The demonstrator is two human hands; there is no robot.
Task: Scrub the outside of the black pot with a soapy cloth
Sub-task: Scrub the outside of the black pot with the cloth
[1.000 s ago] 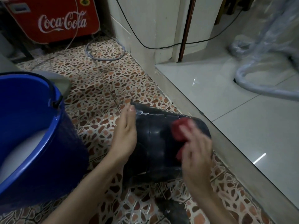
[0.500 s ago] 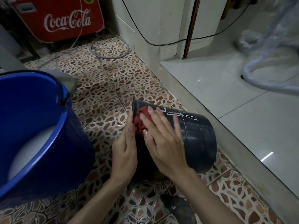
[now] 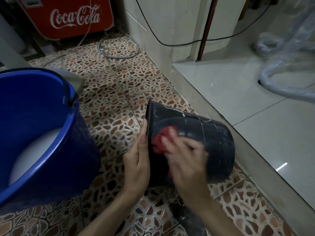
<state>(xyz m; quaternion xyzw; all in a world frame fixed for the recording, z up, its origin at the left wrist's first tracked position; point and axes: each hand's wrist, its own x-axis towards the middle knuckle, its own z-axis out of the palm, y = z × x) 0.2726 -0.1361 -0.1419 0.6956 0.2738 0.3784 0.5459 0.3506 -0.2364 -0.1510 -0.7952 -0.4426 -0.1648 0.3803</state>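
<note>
Against raised step (image 3: 226,130): black pot (image 3: 214,143) sideways, hands (image 3: 136,160) at rim.

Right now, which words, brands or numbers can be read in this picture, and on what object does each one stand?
"Coca-Cola": white script on the red cooler at the back.
A small label on the cooler's top left corner: too blurred to read.
The black pot shows white streaks only, no text.

The floor (image 3: 109,103) was pebble-patterned tile in brown and orange; a raised grey step (image 3: 255,160) bordered it on the right, with pale glossy tiles (image 3: 238,92) beyond, catching small glints of light. A red Coca-Cola cooler (image 3: 68,17) stood at the rear left; a white wall corner (image 3: 163,23) carried a black cable (image 3: 187,43).
</note>
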